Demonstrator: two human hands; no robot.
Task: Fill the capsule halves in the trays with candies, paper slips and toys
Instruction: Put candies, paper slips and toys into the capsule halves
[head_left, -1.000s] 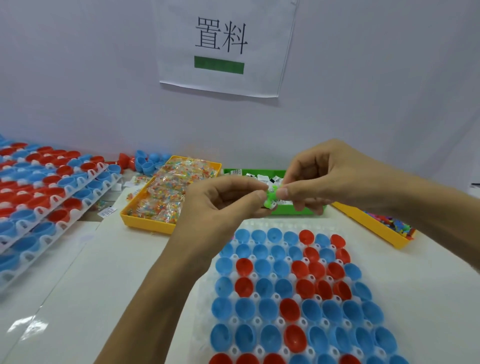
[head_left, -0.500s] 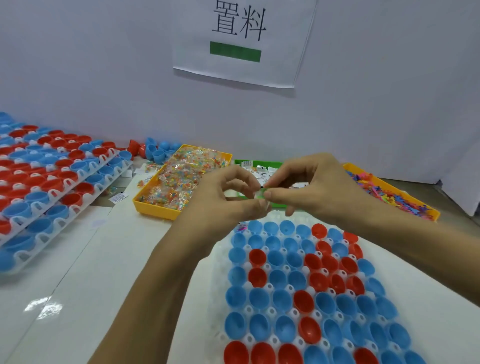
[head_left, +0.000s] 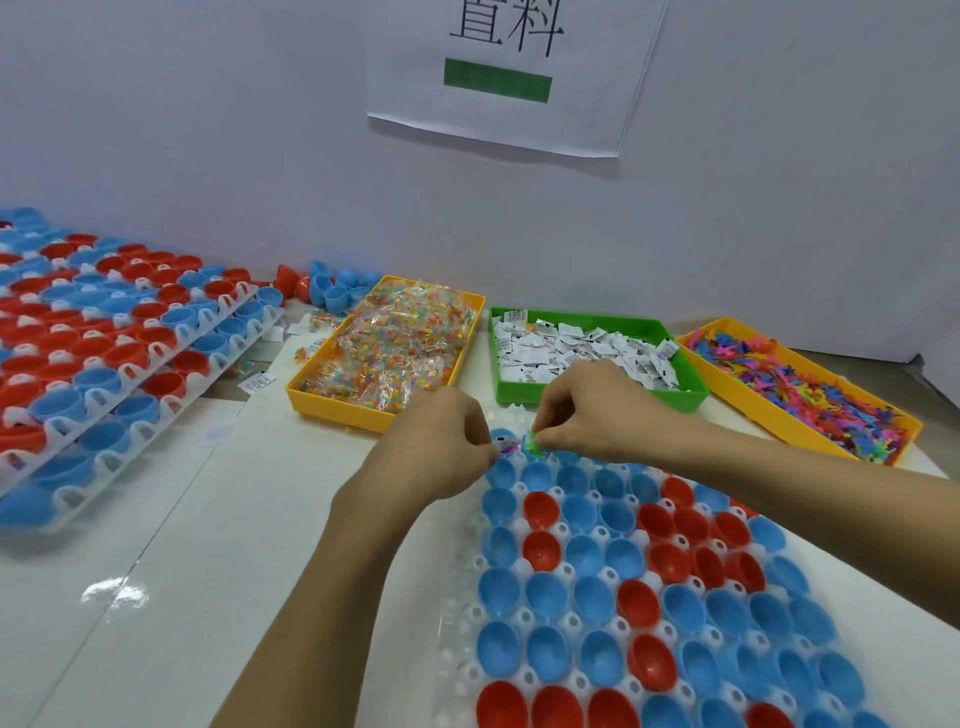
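Right hand (head_left: 597, 410) pinching green toy (head_left: 532, 443) at fingertips, directly above far-left corner of capsule tray (head_left: 457, 649). Left hand (head_left: 447, 447) just beside, fingers curled; holding anything or not: cannot tell. Blue capsule half (head_left: 503, 441) below and slightly left of toy, already showing pink and white contents. Toy's long axis unreadable. Likely next: short drop down-left; right hand nearer.

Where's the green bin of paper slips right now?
The green bin sits at the table's back, between the candy bin and the toy bin, just behind the right hand.
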